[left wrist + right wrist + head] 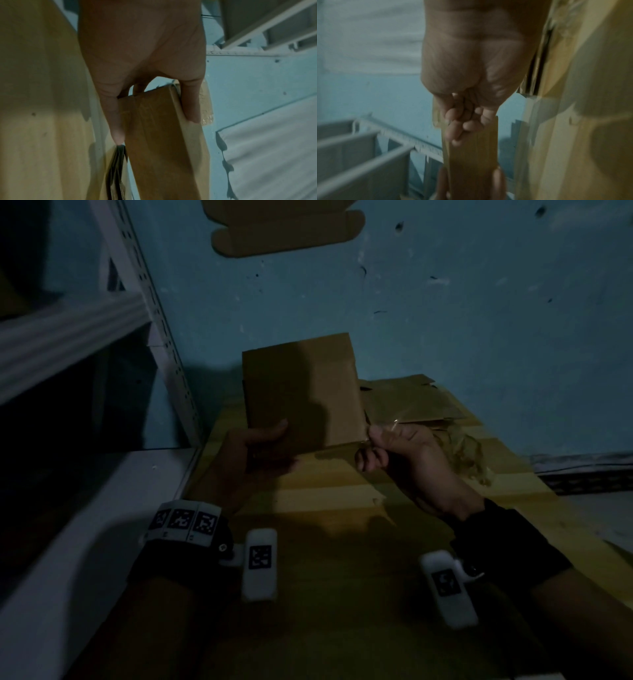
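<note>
A small brown cardboard box stands upright above the yellow table. My left hand grips its lower left corner, thumb on the near face, fingers behind. The left wrist view shows that hand clamped across the box's narrow side. My right hand pinches a strip of clear tape at the box's lower right corner; crumpled tape trails past the hand. In the right wrist view the curled fingers sit against the box edge.
A stack of flat cardboard lies on the table behind the box. A white metal rack rises at the left over a white ledge. Behind is a blue wall, with another flat cardboard piece at the top.
</note>
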Available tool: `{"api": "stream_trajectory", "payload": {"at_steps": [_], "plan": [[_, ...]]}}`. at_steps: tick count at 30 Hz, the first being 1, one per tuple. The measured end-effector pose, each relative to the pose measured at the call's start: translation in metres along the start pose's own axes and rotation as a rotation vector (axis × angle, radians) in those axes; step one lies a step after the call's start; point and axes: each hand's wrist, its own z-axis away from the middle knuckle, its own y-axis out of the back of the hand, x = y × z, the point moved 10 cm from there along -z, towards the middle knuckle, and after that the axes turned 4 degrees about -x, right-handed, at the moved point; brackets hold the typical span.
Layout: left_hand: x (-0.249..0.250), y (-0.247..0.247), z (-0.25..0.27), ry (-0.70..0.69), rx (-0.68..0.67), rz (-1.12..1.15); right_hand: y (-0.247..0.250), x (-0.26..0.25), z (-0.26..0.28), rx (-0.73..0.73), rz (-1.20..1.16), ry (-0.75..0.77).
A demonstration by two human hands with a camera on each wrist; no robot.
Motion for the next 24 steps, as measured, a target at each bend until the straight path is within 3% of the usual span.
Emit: {"api": "stream_trajectory", "payload": {"at_steps": [6, 8, 12, 15, 18, 20, 24], "plan": [[-0.002, -0.001, 0.000, 0.026, 0.003, 0.123, -0.006, -0.002, -0.001, -0.048, -0.184, -0.022], [-0.001, -0.001, 0.001, 0.021, -0.002, 0.163, -0.004, -0.001, -0.001, -0.033, -0.083, -0.057], [0.003, 0.004, 0.001, -0.005, 0.007, 0.159, 0.012, -0.001, 0.001, 0.113, 0.347, -0.101], [0.003, 0.004, 0.003, 0.001, -0.002, 0.124, 0.016, 0.011, 0.002, 0.122, 0.302, -0.166], [-0.002, 0.001, 0.003, 0.050, -0.027, 0.031, 0.010, 0.005, 0.002, 0.120, 0.164, -0.090], [-0.002, -0.001, 0.002, 0.064, -0.011, -0.120, 0.012, -0.006, 0.002, 0.176, 0.256, 0.007], [0.013, -0.006, -0.002, -0.080, 0.064, -0.248, 0.001, -0.012, -0.001, 0.146, 0.492, 0.106]]}}
